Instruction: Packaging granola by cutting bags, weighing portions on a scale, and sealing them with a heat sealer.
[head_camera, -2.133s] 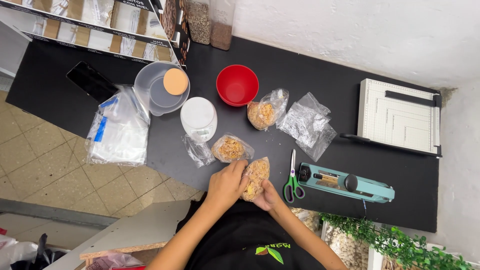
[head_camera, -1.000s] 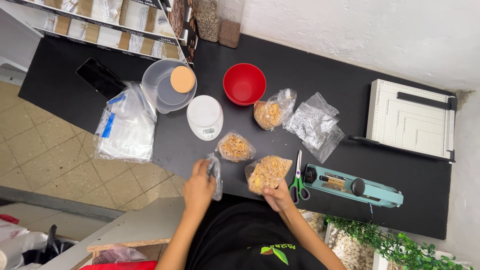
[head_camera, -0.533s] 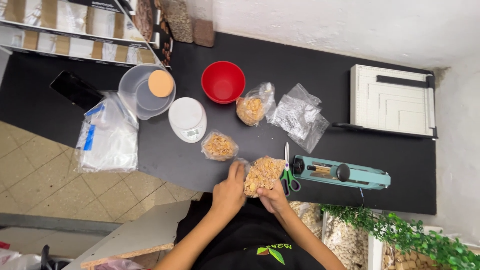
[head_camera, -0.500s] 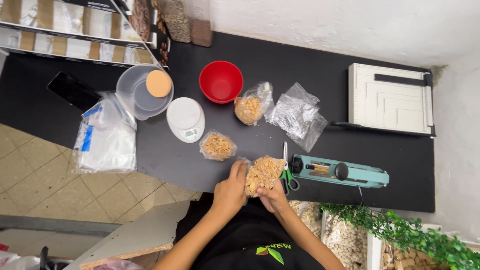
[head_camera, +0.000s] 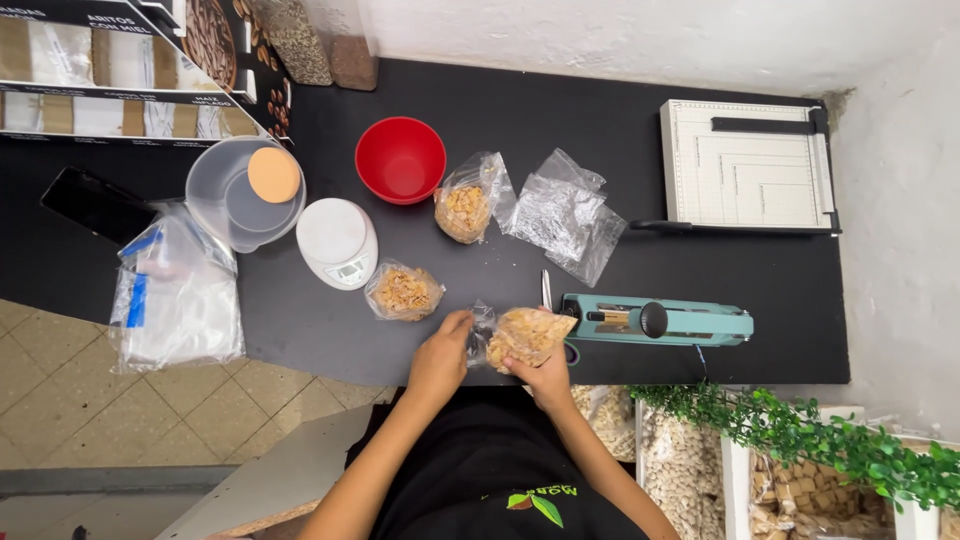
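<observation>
Both my hands work a small clear bag of tan snack pieces (head_camera: 524, 335) at the near edge of the black table (head_camera: 300, 320). My right hand (head_camera: 548, 377) holds the filled part from below. My left hand (head_camera: 441, 352) pinches the bag's empty open end at its left. Just right of the bag lies a teal heat sealer (head_camera: 660, 321). Two more filled bags rest further out, one (head_camera: 402, 292) beside a white kitchen scale (head_camera: 337, 241) and one (head_camera: 464, 208) near a red bowl (head_camera: 401, 160).
Empty clear bags (head_camera: 563, 213) lie mid-table. A clear plastic tub with a tan lid (head_camera: 245, 192), a stack of plastic bags (head_camera: 175, 295) and a dark phone (head_camera: 95, 204) sit at the left. A white paper trimmer (head_camera: 748, 166) is at the right. Green plant (head_camera: 810, 440) below right.
My left hand came away to the bag's loose end a second ago, rejoined the right on the bag, and now pinches the open end while the right hand holds the filled part.
</observation>
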